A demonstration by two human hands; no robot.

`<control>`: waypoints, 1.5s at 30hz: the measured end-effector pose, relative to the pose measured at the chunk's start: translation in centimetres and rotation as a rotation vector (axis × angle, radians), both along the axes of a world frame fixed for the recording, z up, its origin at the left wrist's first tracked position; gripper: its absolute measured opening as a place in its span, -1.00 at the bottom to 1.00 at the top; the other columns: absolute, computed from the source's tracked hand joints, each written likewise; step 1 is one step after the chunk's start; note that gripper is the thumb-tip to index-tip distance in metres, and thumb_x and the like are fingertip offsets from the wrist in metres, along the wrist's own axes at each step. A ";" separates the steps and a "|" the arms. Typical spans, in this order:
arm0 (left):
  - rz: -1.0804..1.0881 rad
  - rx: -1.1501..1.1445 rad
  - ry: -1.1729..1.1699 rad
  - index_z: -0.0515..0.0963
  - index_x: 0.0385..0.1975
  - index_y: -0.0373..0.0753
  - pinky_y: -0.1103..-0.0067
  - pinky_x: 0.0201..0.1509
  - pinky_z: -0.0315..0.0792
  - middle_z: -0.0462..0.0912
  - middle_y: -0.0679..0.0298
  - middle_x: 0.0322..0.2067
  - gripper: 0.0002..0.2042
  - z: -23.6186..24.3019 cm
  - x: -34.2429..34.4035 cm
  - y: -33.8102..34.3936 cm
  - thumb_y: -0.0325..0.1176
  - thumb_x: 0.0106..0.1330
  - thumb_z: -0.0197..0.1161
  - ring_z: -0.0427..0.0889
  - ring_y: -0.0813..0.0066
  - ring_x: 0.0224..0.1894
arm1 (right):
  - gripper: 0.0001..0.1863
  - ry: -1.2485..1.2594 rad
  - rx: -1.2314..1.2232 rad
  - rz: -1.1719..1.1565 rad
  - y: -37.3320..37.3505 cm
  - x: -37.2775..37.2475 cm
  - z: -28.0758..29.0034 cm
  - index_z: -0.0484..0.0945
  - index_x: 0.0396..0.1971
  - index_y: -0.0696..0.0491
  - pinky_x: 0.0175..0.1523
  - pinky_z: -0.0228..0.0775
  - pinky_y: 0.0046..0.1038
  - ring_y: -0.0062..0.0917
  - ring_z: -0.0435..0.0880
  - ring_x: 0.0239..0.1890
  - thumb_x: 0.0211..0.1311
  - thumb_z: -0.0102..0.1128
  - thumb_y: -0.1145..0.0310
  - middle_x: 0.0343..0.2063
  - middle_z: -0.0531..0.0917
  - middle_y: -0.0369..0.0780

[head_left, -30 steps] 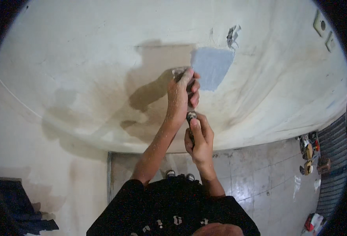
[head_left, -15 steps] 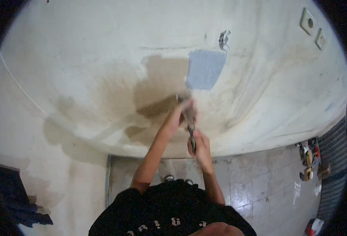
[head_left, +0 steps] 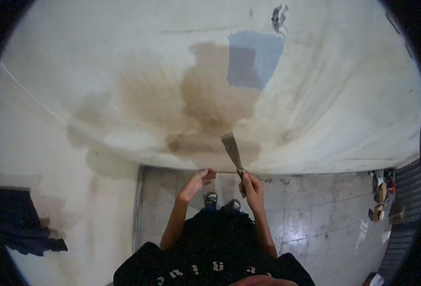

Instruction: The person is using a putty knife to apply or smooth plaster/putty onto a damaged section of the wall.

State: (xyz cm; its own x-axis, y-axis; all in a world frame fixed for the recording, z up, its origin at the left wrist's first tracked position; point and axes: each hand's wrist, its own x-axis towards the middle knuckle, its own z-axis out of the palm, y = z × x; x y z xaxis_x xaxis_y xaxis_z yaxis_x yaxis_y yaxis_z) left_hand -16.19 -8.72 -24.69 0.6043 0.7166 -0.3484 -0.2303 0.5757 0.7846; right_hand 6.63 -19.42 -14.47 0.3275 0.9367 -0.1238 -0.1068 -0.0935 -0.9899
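My right hand (head_left: pixel 252 190) is closed around the handle of a putty knife (head_left: pixel 232 148). The knife's worn metal blade points up and slightly left, in front of the stained wall (head_left: pixel 167 97). My left hand (head_left: pixel 198 183) is held apart from the knife, to its lower left, fingers stretched out and holding nothing. A blue-grey painted patch (head_left: pixel 253 59) is on the wall above the knife, partly under my shadow. Just above the patch's right corner is a damaged spot (head_left: pixel 278 19) with torn grey bits sticking out.
Grey floor tiles (head_left: pixel 310 214) meet the wall's foot, with my sandalled feet (head_left: pixel 211 198) close to it. Dark cloth (head_left: pixel 22 221) hangs at the left. Several small items (head_left: pixel 379 195) lie by a corrugated shutter (head_left: pixel 403 224) at the right.
My left hand has come off the putty knife's blade and dropped down to the left. The right hand still grips the handle, now lower. The view has tilted downward, showing more floor.
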 end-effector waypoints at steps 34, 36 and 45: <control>0.259 0.388 -0.266 0.54 -0.23 -0.27 0.61 -0.62 0.34 0.49 0.35 -0.65 -0.64 21.7 14.6 9.9 -0.05 0.37 0.08 0.45 0.56 -0.71 | -0.68 -0.466 0.418 -0.386 8.0 -4.0 7.0 0.58 -0.04 0.15 -0.39 0.41 -0.60 -0.72 0.56 -0.50 0.18 0.25 0.48 -0.44 0.71 -0.12; 0.245 0.377 -0.261 0.54 -0.24 -0.28 0.63 -0.66 0.30 0.45 0.38 -0.68 -0.64 21.6 14.6 9.7 -0.05 0.37 0.08 0.43 0.58 -0.73 | -0.69 -0.486 0.438 -0.399 8.0 -4.1 6.7 0.58 -0.05 0.16 -0.40 0.40 -0.61 -0.73 0.55 -0.51 0.18 0.25 0.49 -0.46 0.70 -0.14; 0.316 0.388 -0.221 0.47 -0.40 -0.25 0.66 -0.77 0.13 0.28 0.45 -0.75 -0.68 23.2 14.7 8.7 -0.09 0.38 0.05 0.29 0.63 -0.83 | -0.70 -0.481 0.370 -0.363 7.3 -4.8 9.2 0.58 -0.06 0.18 -0.45 0.34 -0.65 -0.79 0.46 -0.56 0.19 0.22 0.52 -0.53 0.66 -0.19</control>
